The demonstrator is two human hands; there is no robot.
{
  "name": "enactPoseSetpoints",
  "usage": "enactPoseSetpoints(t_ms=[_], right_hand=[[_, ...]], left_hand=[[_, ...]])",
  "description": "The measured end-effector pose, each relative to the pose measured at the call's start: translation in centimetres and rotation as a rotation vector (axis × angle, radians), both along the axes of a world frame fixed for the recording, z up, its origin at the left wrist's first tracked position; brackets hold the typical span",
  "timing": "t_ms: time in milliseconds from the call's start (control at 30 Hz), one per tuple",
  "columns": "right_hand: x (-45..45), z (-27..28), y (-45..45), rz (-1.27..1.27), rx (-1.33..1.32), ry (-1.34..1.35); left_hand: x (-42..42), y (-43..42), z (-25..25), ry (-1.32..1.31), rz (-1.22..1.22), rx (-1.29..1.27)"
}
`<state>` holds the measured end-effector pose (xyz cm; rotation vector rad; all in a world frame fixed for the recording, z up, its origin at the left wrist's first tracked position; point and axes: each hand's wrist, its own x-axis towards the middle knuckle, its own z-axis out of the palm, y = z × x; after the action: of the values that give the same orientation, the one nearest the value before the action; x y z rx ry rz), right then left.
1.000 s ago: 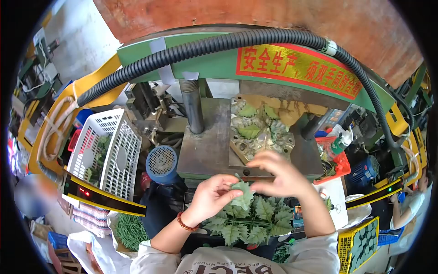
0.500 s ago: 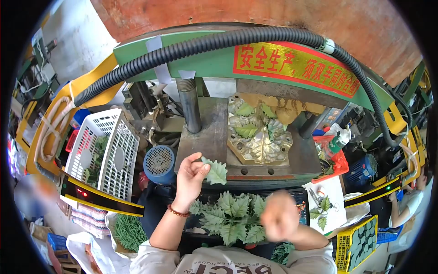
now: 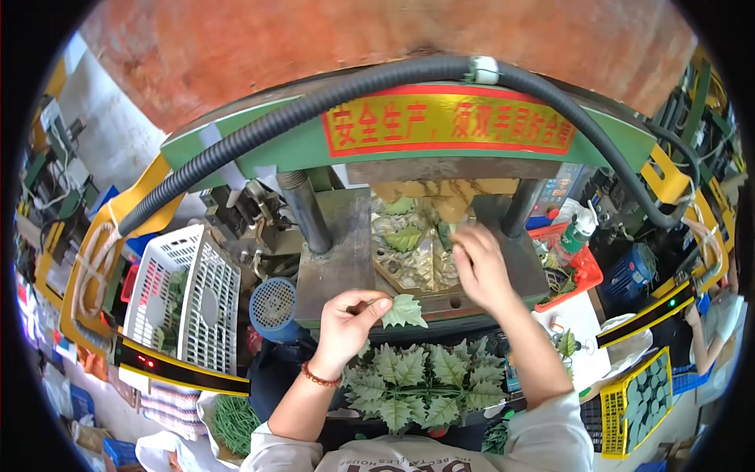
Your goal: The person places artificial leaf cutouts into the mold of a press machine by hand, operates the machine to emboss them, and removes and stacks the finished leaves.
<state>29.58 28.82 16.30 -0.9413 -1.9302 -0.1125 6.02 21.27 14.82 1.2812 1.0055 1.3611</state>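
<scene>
My left hand [image 3: 346, 324] pinches a green jagged leaf [image 3: 405, 311] between thumb and fingers, in front of the press bed. Over the right side of the metal mould [image 3: 429, 263] reaches my right hand [image 3: 480, 263], its fingertips beside a leaf there; whether they grip it is hard to tell. More green leaves [image 3: 403, 237] lie on the mould's left and upper parts. Below my hands, a pile of jagged leaves [image 3: 417, 379] rests near my body.
Left stands a white perforated basket [image 3: 212, 303] beside a blue round motor [image 3: 273, 305]. Right are a red basket [image 3: 582, 271] with a green bottle and a yellow crate [image 3: 635, 405]. Press columns [image 3: 307, 216] flank the mould. A co-worker's arm [image 3: 700, 342] shows far right.
My right hand has gone from above the leaf pile up to the mould. My left hand, still pinching its leaf, has shifted right and lower. The camera view has turned.
</scene>
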Motion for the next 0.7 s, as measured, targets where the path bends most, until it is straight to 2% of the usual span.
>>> enactPoseSetpoints(t_ms=[33,167,200,333,367,433,500,533,600,667,700], right_hand=[[0.6,-0.9,0.5,-0.011,0.005,0.011],[2.0,-3.0,2.7,-0.132,-0.267,-0.444],[1.9,-2.7,2.6,-0.136,-0.269,-0.436],[0.5,-0.1,1.5,-0.277,-0.563,-0.559],[0.6,-0.2,1.6,-0.276,-0.558,-0.562],[1.0,-1.6,2.0,-0.292,-0.386,-0.492],[1.7,-2.6,2.2,-0.308,-0.219,-0.417],[2.3,-2.4,2.5,-0.311,-0.212,-0.420],[3.8,-1.9,2.9,-0.204,-0.213,-0.378],[4.5,-2.2,2.6,-0.090,-0.235,-0.323],[4.6,-2.4,2.5,-0.087,-0.241,-0.318]], left_hand=[[-0.3,0.4,0.4,0.011,-0.011,0.005],[-0.9,2.5,2.1,0.286,-0.122,-0.034],[-0.8,2.9,3.1,0.371,-0.143,0.023],[1.6,6.8,6.0,0.623,-0.237,0.142],[2.5,8.1,6.1,0.669,-0.282,0.177],[4.1,10.1,4.4,0.713,-0.321,0.216],[5.2,11.2,2.5,1.090,0.014,0.587],[5.0,10.8,2.7,1.092,0.054,0.686],[4.4,9.4,3.0,1.091,0.088,0.796],[3.7,7.7,2.6,1.280,0.004,1.146],[3.7,7.0,2.1,1.284,-0.002,1.140]])
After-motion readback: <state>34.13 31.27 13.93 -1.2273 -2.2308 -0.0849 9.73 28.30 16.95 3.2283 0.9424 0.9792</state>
